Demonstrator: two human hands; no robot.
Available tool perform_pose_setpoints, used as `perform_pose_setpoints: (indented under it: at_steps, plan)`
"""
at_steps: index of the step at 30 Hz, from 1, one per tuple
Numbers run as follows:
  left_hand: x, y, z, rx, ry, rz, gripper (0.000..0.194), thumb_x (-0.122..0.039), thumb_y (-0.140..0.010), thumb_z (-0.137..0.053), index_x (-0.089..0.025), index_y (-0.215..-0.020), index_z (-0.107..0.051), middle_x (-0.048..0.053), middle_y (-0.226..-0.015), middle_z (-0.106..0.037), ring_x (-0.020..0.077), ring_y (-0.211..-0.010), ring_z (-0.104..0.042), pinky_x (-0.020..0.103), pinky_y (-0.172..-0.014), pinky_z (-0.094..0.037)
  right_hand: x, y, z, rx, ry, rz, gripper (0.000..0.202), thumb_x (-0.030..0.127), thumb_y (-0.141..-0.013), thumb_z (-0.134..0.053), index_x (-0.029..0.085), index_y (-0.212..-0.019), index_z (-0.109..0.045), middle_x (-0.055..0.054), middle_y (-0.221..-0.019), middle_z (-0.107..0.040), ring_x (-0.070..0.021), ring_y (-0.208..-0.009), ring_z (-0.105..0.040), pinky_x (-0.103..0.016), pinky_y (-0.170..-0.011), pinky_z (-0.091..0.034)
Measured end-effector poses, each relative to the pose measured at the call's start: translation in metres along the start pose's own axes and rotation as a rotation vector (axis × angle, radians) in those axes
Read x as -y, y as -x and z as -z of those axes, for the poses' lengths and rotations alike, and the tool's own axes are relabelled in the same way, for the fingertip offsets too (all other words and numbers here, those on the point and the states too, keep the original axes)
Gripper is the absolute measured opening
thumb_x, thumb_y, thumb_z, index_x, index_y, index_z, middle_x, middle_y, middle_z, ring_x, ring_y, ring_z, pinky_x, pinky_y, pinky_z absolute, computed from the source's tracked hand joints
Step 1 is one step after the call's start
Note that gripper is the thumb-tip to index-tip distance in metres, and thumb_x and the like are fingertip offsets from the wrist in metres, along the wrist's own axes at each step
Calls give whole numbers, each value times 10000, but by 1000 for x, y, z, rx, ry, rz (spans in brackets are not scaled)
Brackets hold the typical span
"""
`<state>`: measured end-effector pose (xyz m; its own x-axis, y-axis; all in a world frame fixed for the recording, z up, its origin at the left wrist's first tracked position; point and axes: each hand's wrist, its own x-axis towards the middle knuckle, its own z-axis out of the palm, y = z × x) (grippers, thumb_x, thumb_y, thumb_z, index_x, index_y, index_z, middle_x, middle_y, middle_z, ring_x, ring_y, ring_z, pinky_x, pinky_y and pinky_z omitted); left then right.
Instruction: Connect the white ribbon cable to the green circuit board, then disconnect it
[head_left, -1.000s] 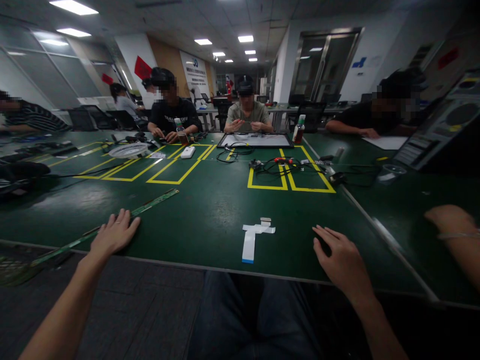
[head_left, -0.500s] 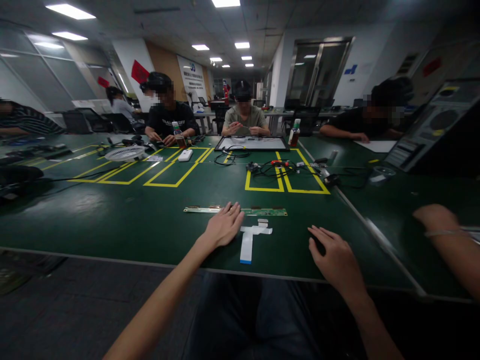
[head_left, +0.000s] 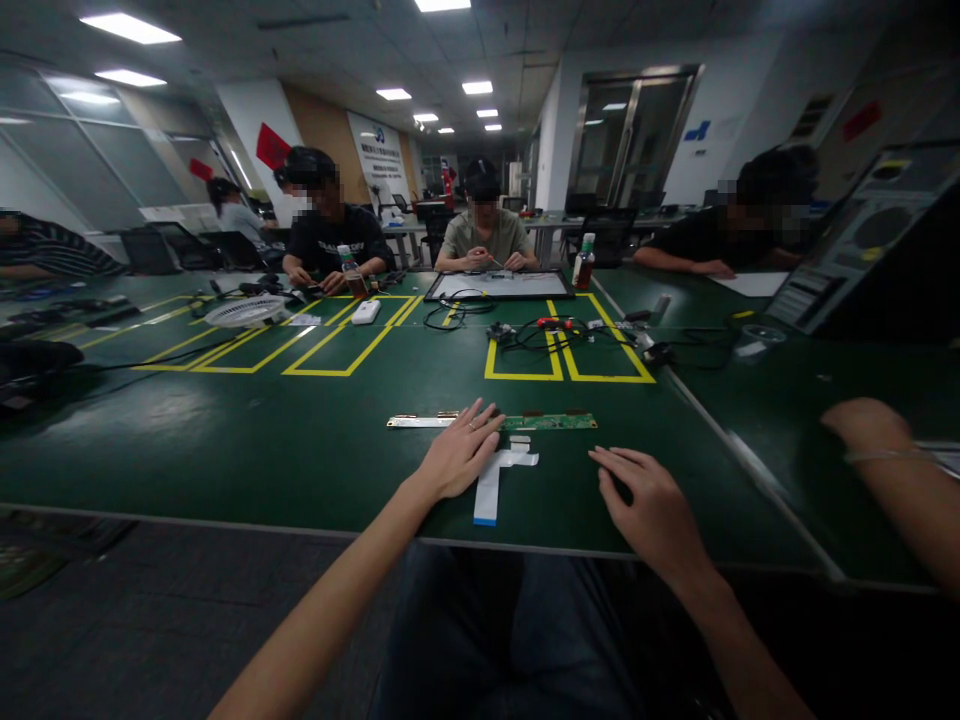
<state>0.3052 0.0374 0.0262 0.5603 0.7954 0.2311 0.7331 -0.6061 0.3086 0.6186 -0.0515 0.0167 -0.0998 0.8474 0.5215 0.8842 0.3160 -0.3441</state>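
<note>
A long, narrow green circuit board lies crosswise on the green table. My left hand rests with fingers stretched out over the board's middle, hiding part of it. Just right of that hand lies a white flat ribbon cable with a blue end toward me and a bent upper part. A small pale connector piece sits at its top. My right hand hovers or rests right of the cable, fingers extended and slightly curled, holding nothing; I cannot tell whether it touches the table.
Yellow tape rectangles mark the table beyond the board. Black cables, a white box and bottles stand farther back. Several people sit around; another person's arm is at right, near a computer case.
My left hand and the circuit board have shifted right relative to the ribbon cable. My right hand has moved left, closer to the board's right end.
</note>
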Motion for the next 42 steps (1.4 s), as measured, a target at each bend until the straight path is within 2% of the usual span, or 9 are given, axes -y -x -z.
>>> perform_pose_setpoints:
  at_steps: [5, 9, 15, 21, 26, 33, 42]
  plan:
    - [-3, -1, -2, 30, 15, -125, 556, -440, -1123, -305, -157, -1521, -571, 104, -1635, -464, 243, -1568, -375, 459, -1306, -295, 53, -19, -15, 157, -180, 156, 415, 231, -1009, -529, 257, -1393, -683, -53, -1365, -726, -240, -1294, -624, -436, -1126, -517]
    - [-5, 1, -4, 4, 29, -120, 507, -391, -1111, -354, -165, -1492, -601, 100, -1597, -517, 247, -1548, -413, 466, -1298, -322, 73, -32, -31, 237, -123, 211, 446, 247, -1009, -545, 237, -1445, -639, -67, -1427, -690, -263, -1345, -584, -454, -1122, -501]
    - [-6, 3, -4, 3, 44, -119, 482, -378, -1092, -409, -162, -1464, -626, 102, -1575, -540, 255, -1531, -440, 486, -1296, -324, 69, -32, -38, 252, -73, 160, 371, 285, -1039, -530, 243, -1372, -689, -63, -1408, -704, -260, -1346, -586, -452, -1099, -481]
    - [-8, 4, -5, 8, 21, -124, 488, -371, -1087, -415, -146, -1472, -614, 107, -1574, -544, 257, -1522, -456, 482, -1296, -323, 71, -31, -35, 248, -85, 139, 423, 274, -1028, -543, 221, -1436, -638, -75, -1438, -683, -253, -1358, -570, -435, -1108, -472]
    - [-10, 4, -3, 15, -2, -114, 499, -371, -1083, -424, -130, -1486, -594, 116, -1584, -536, 262, -1515, -466, 478, -1302, -312, 72, -32, -35, 255, -55, 147, 397, 288, -1031, -531, 221, -1399, -667, -79, -1460, -667, -257, -1366, -558, -453, -1101, -475]
    - [-9, 4, -5, 20, -12, -123, 475, -376, -1075, -438, -185, -1480, -597, 92, -1610, -509, 260, -1531, -441, 494, -1297, -313, 72, -31, -36, 265, -26, 153, 420, 278, -1037, -509, 205, -1428, -643, -87, -1448, -675, -271, -1355, -557, -460, -1090, -473]
    - [-10, 6, -4, 37, -13, -128, 519, -382, -1072, -435, -186, -1549, -495, 106, -1616, -504, 277, -1554, -401, 515, -1312, -269, 73, -30, -40, 272, 40, 152, 461, 300, -1045, -481, 213, -1479, -608, -98, -1502, -631, -295, -1405, -510, -500, -1106, -458]
